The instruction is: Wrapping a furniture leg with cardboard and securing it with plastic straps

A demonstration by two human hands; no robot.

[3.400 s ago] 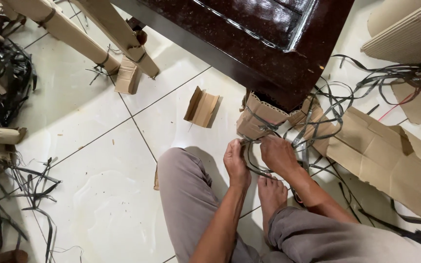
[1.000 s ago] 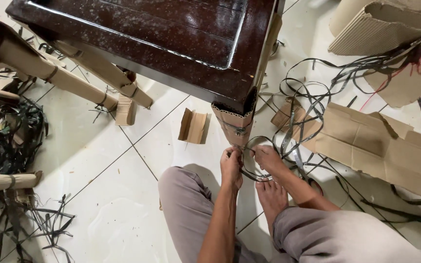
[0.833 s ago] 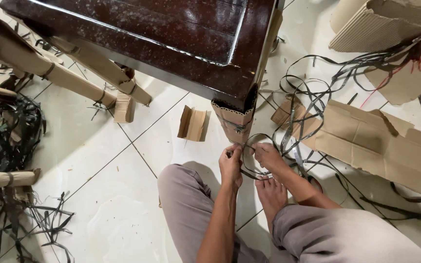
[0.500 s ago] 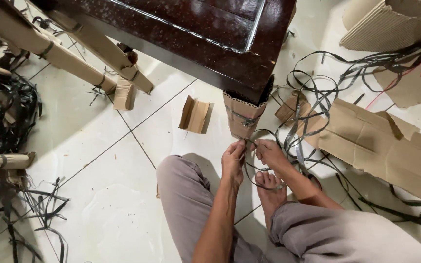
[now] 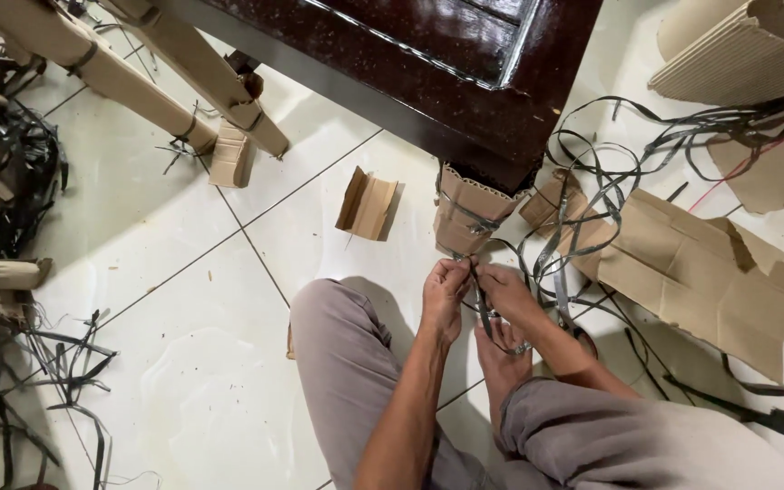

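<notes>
So that dark plastic strap is pinched between both your hands, right at the foot of the cardboard-wrapped table leg, just above your bare foot; your left hand is clenched on it from one side and your right hand grips it from the other, fingers nearly touching — the strap loops down over your toes and trails off to the right into the tangle of loose straps; another band of strap already sits around the cardboard on the leg; the leg belongs to the glossy dark wooden table filling the top of the view; a small folded cardboard piece lies on the white tiled floor just left of the leg, and a big flattened cardboard sheet lies to the right under the straps; further left, two more legs wrapped in cardboard slant across — a pile of black strap scraps sits by the left edge; your knees in grey trousers frame the bottom.
</notes>
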